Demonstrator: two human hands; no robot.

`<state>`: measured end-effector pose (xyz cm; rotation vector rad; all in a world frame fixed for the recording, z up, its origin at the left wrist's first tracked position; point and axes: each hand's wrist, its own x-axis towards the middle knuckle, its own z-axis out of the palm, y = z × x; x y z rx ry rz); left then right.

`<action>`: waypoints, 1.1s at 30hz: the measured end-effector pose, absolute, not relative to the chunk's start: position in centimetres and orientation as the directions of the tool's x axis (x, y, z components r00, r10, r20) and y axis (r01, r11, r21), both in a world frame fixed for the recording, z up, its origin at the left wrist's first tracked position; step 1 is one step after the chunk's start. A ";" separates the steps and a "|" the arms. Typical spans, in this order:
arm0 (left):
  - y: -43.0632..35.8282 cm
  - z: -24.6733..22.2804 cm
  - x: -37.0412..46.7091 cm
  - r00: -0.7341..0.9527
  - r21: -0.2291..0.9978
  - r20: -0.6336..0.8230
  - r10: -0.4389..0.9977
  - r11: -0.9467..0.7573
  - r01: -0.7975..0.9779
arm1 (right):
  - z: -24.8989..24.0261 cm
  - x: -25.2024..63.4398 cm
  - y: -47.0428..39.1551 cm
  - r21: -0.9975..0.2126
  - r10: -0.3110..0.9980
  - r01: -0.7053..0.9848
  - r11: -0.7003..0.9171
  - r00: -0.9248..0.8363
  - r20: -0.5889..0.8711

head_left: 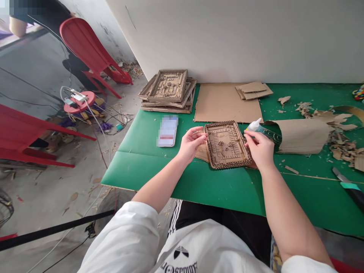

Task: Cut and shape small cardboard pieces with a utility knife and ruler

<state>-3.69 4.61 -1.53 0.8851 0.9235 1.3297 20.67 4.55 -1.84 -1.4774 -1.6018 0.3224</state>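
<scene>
In front of me is a rectangular cardboard tray with a raised corrugated rim and small cardboard pieces in relief inside. At its left rim my left hand has thumb and fingers closed on the edge. My right hand is beside the right rim, thumb and forefinger pinched together; whatever they hold is too small to tell. Just behind the right fingers lies a white-tipped glue bottle, partly hidden. Flat cardboard scrap shows from under the tray's left side.
Similar cardboard trays are stacked at the back left, near a phone. A cardboard sheet lies behind. Rolled cardboard, torn scraps and a utility knife are on the right. Red chairs and a person are at far left.
</scene>
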 end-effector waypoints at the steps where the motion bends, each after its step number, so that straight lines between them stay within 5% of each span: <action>1: 4.6 -1.5 -3.7 0.015 0.921 -0.042 0.999 0.045 -0.388 | -1.8 20.7 4.6 -0.712 0.895 0.656 0.250 0.125 0.429; 5: 4.5 -1.5 -3.5 -0.021 0.946 0.008 1.000 -0.014 -0.324 | -1.9 20.7 4.6 -0.747 0.902 0.625 0.227 0.154 0.402; 8: 4.1 -1.6 -3.2 -0.015 0.974 0.150 0.989 -0.150 -0.170 | -1.7 20.5 4.6 -0.900 0.952 0.410 0.147 0.187 0.241; 11: 3.3 -1.8 -2.8 0.043 0.956 0.294 0.955 -0.294 0.002 | -0.9 19.9 4.0 -0.997 0.999 0.059 0.046 -0.029 0.044; 14: 2.4 -1.8 -2.4 0.127 0.906 0.381 0.916 -0.397 0.144 | 0.1 18.9 3.0 -0.994 0.953 -0.096 -0.059 -0.301 -0.027; 22: 1.2 -1.2 -1.9 0.260 0.633 0.642 0.721 -0.691 0.350 | 0.6 17.3 1.5 -1.000 0.875 -0.024 -0.019 -0.483 -0.005; 33: 0.9 -1.9 -1.9 0.294 0.567 0.657 0.695 -0.711 0.416 | 0.6 16.0 0.3 -0.970 0.903 0.178 0.167 -0.421 0.078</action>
